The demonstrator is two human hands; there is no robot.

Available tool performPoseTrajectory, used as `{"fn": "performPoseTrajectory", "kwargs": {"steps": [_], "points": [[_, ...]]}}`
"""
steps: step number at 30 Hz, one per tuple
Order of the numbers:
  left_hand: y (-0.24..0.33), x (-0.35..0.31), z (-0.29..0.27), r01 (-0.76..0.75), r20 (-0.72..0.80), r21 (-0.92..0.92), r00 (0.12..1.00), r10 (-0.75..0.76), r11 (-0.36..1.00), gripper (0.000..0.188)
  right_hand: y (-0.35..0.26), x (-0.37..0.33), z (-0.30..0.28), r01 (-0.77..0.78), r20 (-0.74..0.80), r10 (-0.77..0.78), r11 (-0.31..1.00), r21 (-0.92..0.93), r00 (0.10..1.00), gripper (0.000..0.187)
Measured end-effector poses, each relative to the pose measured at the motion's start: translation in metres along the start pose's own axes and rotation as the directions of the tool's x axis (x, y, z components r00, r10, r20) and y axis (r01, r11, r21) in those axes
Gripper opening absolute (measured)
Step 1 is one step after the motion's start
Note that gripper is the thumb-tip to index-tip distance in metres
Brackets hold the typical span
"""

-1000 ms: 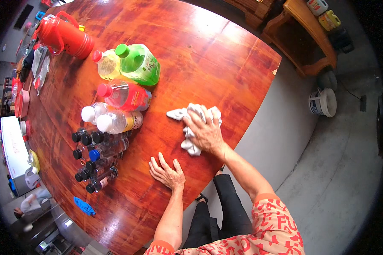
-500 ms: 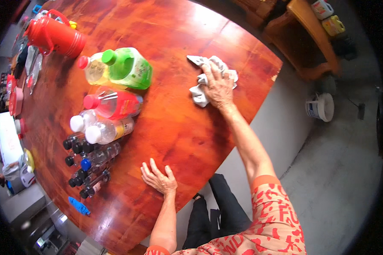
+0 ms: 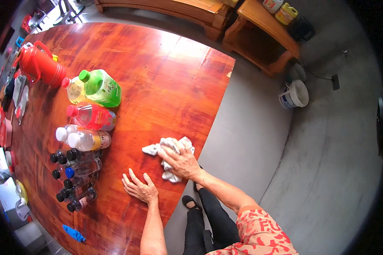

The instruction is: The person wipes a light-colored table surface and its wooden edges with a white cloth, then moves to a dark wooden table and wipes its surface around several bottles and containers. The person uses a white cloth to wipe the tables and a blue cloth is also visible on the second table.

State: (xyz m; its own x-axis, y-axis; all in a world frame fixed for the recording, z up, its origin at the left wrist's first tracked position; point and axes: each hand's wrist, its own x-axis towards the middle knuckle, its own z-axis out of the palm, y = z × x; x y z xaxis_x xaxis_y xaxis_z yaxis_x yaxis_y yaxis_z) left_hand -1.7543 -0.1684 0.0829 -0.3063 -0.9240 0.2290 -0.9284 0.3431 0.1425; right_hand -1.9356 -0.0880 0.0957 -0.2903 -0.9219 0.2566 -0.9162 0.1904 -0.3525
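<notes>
A crumpled white cloth lies on the glossy reddish-brown wooden table near its right edge. My right hand holds it against the wood, with fabric bunched around and under the fingers. To the left of the cloth, my left hand rests on the tabletop, fingers spread, with nothing in it. Farther left stand a green bottle, a yellowish bottle with a red cap, a red bottle and a clear bottle with a white cap. Several small dark-capped bottles stand nearer to me.
A red thermos jug stands at the table's far left, and a blue crumpled item lies near the front left. Beyond the right edge are a white bucket on the grey floor and a wooden stand with a yellow jug.
My right hand has drawn the cloth nearer to me and leftward, close to my left hand. The view has shifted; my left hand remains spread on the table.
</notes>
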Motion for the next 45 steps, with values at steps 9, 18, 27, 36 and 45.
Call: {"fn": "performPoseTrajectory", "kwargs": {"steps": [9, 18, 27, 36, 45], "points": [[-0.003, -0.004, 0.004, 0.019, 0.024, 0.027, 1.000, -0.020, 0.999, 0.059, 0.082, -0.008, -0.026, -0.138, -0.177, 0.121, 0.987, -0.084, 0.977, 0.065], [0.000, -0.004, 0.001, 0.018, 0.056, 0.019, 0.998, -0.019, 1.000, 0.060, 0.158, 0.044, -0.029, -0.458, -0.296, 0.391, 0.866, -0.203, 0.871, 0.073], [-0.003, -0.001, 0.000, 0.038, 0.068, 0.009, 0.997, -0.038, 0.999, 0.061, 0.064, 0.023, -0.014, -0.302, -0.162, 0.295, 0.953, -0.016, 0.942, 0.069], [0.002, -0.001, -0.001, 0.031, 0.082, 0.031, 0.996, -0.034, 0.999, 0.060, 0.111, 0.041, -0.016, -0.287, -0.128, 0.275, 0.954, -0.086, 0.953, 0.074], [-0.002, -0.003, -0.002, 0.027, 0.101, 0.046, 0.994, -0.032, 0.999, 0.060, 0.220, 0.110, -0.023, -0.445, -0.247, 0.399, 0.879, -0.172, 0.883, 0.074]]}}
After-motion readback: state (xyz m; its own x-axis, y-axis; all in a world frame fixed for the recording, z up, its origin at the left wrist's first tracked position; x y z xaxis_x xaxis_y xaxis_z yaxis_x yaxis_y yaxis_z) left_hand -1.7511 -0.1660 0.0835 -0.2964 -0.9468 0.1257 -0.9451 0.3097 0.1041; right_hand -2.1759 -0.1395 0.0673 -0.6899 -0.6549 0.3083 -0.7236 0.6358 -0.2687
